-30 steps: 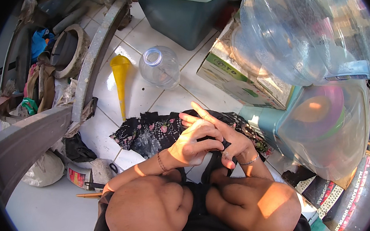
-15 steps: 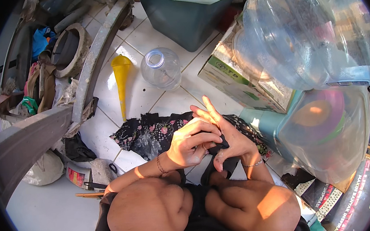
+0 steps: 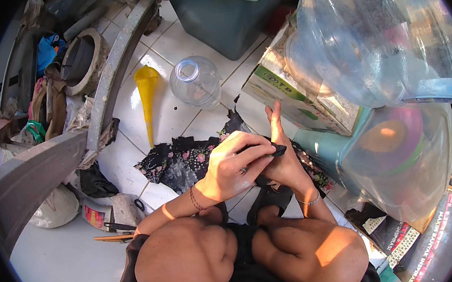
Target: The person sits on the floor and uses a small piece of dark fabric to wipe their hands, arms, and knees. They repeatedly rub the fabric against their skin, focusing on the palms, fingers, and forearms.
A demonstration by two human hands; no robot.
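White tiled floor (image 3: 181, 118), cluttered on all sides; person squats over it, knees at lower edge of view. Left hand (image 3: 233, 167) curled shut, fingertips pinching a small black piece (image 3: 279, 148) and pressing it against the right hand (image 3: 281, 157). Right hand mostly open, palm turned toward the left hand, fingers straight and pointing up and away, grasping nothing itself. Cannot tell whether the black piece is cloth or rubber; most of it is hidden by the fingers.

Below the hands, a black floral cloth (image 3: 185, 160) lies crumpled flat on the tiles, untouched. Beyond it, a yellow funnel (image 3: 147, 99) lies on its side, spout toward the person, just beside a clear plastic jar (image 3: 195, 82) standing open, no lid. Both well apart from the hands. Teal bin (image 3: 220, 18) behind them. Right side: green-and-white carton (image 3: 281, 90), large clear water jug (image 3: 373, 37), clear tub with lid (image 3: 400, 163).

Progress, as a judgement: early to middle. The work looks like rubbing or wiping the right palm with the pinched piece; contact is made, stroke in hand. Funnel and jar appear unused; jar looks empty. How much wiping remains cannot be read from this view.
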